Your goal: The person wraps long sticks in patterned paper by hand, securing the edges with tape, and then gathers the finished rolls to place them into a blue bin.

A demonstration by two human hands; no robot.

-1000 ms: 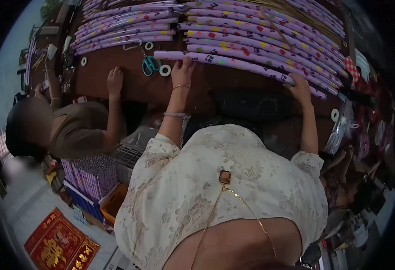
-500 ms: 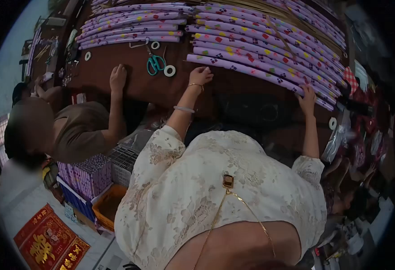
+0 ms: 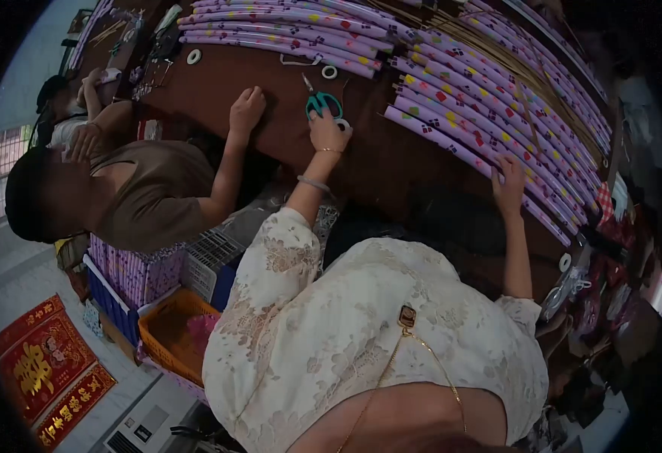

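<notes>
My left hand [image 3: 328, 131] is at the teal-handled scissors [image 3: 323, 104], its fingers bent over the lower part of the handles. A white tape roll [image 3: 342, 124] lies beside it, partly covered by the hand. My right hand [image 3: 509, 183] rests at the front edge of the lilac patterned rolls [image 3: 452, 143], with its fingertips on the nearest roll. Whether the fingers grip that roll cannot be made out. Above the scissors lies another tape roll [image 3: 329, 72].
On the left a co-worker [image 3: 153, 189] sits with one fist on the brown table [image 3: 218, 90]. More lilac rolls [image 3: 286, 34] lie at the back. An orange basket [image 3: 157, 332] stands at the lower left, and a tape roll [image 3: 565, 263] lies at the right.
My left hand has moved from beside the end of the nearest roll to the scissors. My right hand stays at the nearest roll. The whole view has shifted.
</notes>
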